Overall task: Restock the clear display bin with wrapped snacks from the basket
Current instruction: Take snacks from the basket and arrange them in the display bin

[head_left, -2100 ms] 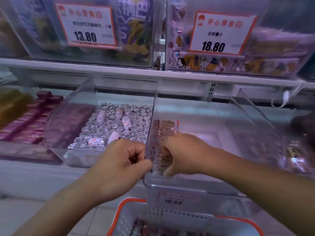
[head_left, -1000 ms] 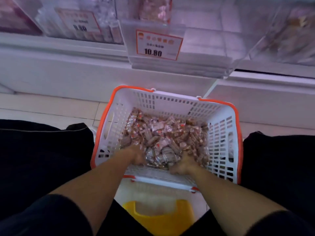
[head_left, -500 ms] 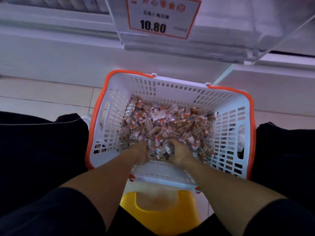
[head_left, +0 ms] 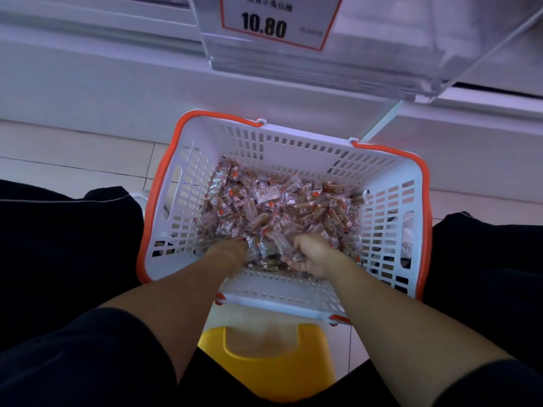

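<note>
With both hands sunk in wrapped snacks (head_left: 282, 207) at six o'clock of the white orange-rimmed basket (head_left: 390, 183), left hand (head_left: 235, 252) and right hand (head_left: 308, 255) curled around a shared heap: best lifted cupped together toward the clear display bin (head_left: 382, 54) at twelve.

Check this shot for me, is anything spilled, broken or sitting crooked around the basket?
Nothing stands out. The wrapped snacks all lie inside the basket, none on the floor tiles, and both hands are scooping at the near end.
</note>
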The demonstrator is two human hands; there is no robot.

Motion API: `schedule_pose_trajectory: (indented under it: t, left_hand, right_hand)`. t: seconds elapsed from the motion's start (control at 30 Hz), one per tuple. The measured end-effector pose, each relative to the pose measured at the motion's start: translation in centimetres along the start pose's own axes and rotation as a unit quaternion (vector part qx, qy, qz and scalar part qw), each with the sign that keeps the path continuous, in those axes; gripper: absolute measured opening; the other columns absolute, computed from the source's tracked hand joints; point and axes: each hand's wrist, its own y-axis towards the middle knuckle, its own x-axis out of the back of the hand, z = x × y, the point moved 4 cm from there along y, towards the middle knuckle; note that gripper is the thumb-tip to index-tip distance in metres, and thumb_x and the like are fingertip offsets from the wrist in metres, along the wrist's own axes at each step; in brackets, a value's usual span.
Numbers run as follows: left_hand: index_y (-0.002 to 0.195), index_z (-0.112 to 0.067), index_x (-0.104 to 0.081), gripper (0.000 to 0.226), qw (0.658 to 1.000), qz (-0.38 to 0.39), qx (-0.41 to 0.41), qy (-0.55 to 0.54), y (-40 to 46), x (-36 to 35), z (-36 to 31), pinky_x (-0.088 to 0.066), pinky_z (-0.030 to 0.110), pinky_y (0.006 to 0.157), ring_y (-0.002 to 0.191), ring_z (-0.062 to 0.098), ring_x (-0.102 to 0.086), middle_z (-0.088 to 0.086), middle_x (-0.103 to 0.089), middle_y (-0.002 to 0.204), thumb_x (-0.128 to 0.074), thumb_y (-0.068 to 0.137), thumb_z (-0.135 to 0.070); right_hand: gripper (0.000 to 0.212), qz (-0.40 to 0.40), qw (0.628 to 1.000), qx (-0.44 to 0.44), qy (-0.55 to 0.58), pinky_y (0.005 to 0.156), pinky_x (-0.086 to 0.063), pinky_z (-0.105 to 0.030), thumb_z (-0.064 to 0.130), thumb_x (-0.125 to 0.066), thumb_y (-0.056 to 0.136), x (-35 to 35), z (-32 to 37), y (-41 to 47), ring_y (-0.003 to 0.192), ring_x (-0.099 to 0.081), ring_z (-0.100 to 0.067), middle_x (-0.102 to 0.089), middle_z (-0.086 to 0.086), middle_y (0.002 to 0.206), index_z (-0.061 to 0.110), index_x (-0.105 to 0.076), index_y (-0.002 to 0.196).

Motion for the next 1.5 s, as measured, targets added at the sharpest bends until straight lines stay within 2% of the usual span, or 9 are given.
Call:
schedule_pose_trajectory:
  t: [0.13,0.33,0.5,0.67,0.77,0.9,1.13,1.3,1.5]
  left_hand:
    - [0.143,-0.009,-0.043,0.053,0.999,0.005,0.0,0.051,0.2,-0.8,-0.3,-0.042,0.046,0.107,0.132,0.033,-0.045,0.014,-0.046,0.145,-0.057,0.093,-0.005]
    - [0.143,-0.007,-0.041,0.056,0.999,0.033,-0.021,-0.002,-0.2,-0.5,-0.3,-0.045,0.042,0.103,0.126,0.031,-0.052,0.015,-0.051,0.141,-0.059,0.09,-0.002]
    - [0.134,-0.002,-0.051,0.038,0.993,0.091,-0.017,-0.067,-0.9,0.7,-0.3,-0.048,0.037,0.096,0.113,0.029,-0.058,0.016,-0.056,0.132,-0.052,0.097,-0.011]
    - [0.109,0.007,-0.06,0.019,0.961,0.085,0.053,-0.256,-0.9,2.0,1.6,-0.048,0.03,0.07,0.08,0.025,-0.059,0.019,-0.063,0.103,-0.052,0.097,-0.005]
    - [0.106,0.006,-0.06,0.014,0.878,0.078,0.105,-0.46,-0.6,1.5,2.1,-0.058,0.035,0.078,0.076,0.024,-0.061,0.019,-0.061,0.094,-0.055,0.097,-0.004]
    - [0.098,-0.007,-0.056,0.008,0.767,0.098,0.105,-0.626,-0.9,1.1,1.1,-0.058,0.046,0.084,0.083,0.022,-0.06,0.011,-0.06,0.093,-0.048,0.1,-0.006]
    - [0.097,-0.014,-0.056,0.015,0.727,0.098,0.084,-0.674,-1.6,1.6,0.7,-0.042,0.024,0.063,0.067,0.011,-0.05,0.004,-0.061,0.088,-0.044,0.102,-0.007]
    - [0.116,-0.013,-0.056,0.021,0.752,0.062,0.113,-0.646,-1.8,1.6,1.9,-0.042,0.023,0.058,0.074,0.013,-0.049,0.006,-0.062,0.099,-0.046,0.1,-0.003]
    - [0.104,-0.009,-0.05,0.019,0.67,0.086,0.083,-0.733,-3.1,3.6,2.9,-0.053,0.035,0.063,0.077,0.018,-0.055,0.01,-0.053,0.09,-0.045,0.091,0.003]
  right_hand:
    - [0.023,0.035,0.999,-0.005,0.006,0.077,-0.061,-0.038,0.016,-0.066,0.093,-0.1,-1.0,0.0,0.088,-0.062,-0.025,-0.06,-0.012,0.112,0.005,-0.064,0.113]
    - [0.032,-0.001,0.991,0.043,-0.124,0.067,-0.061,-0.031,0.028,-0.082,0.08,-0.9,-1.7,0.8,0.089,-0.066,-0.021,-0.067,-0.003,0.105,0.013,-0.066,0.103]
    - [0.019,-0.121,0.977,0.129,-0.122,0.047,-0.043,-0.028,0.006,-0.057,0.094,-2.0,-1.0,2.2,0.062,-0.056,-0.022,-0.068,-0.017,0.098,0.008,-0.057,0.113]
    - [0.017,-0.299,0.904,0.291,-0.091,0.055,-0.044,-0.025,0.033,-0.065,0.092,-1.5,0.2,-0.1,0.064,-0.059,-0.017,-0.066,-0.002,0.079,0.016,-0.061,0.089]
    - [0.025,-0.197,0.932,0.281,-0.116,0.055,-0.042,-0.026,0.039,-0.054,0.099,-3.0,1.1,0.7,0.066,-0.055,-0.013,-0.061,-0.001,0.081,0.015,-0.056,0.094]
    - [0.024,-0.119,0.937,0.231,-0.234,0.08,-0.05,-0.039,0.029,-0.057,0.099,-4.3,0.4,2.3,0.085,-0.056,-0.024,-0.06,-0.009,0.1,0.005,-0.057,0.102]
    - [0.029,-0.212,0.951,0.189,-0.12,0.066,-0.043,-0.025,0.012,-0.079,0.08,-4.3,-0.9,2.8,0.077,-0.056,-0.019,-0.058,0.003,0.077,0.018,-0.05,0.078]
    - [0.022,-0.099,0.982,0.129,-0.091,0.078,-0.054,-0.032,0.011,-0.076,0.084,-3.7,-1.0,3.0,0.086,-0.063,-0.018,-0.069,-0.008,0.109,0.01,-0.068,0.104]
    - [0.036,0.105,0.964,0.154,-0.19,0.082,-0.061,-0.044,0.001,-0.078,0.08,-2.0,4.0,-1.3,0.097,-0.071,-0.026,-0.069,-0.009,0.114,0.016,-0.069,0.111]
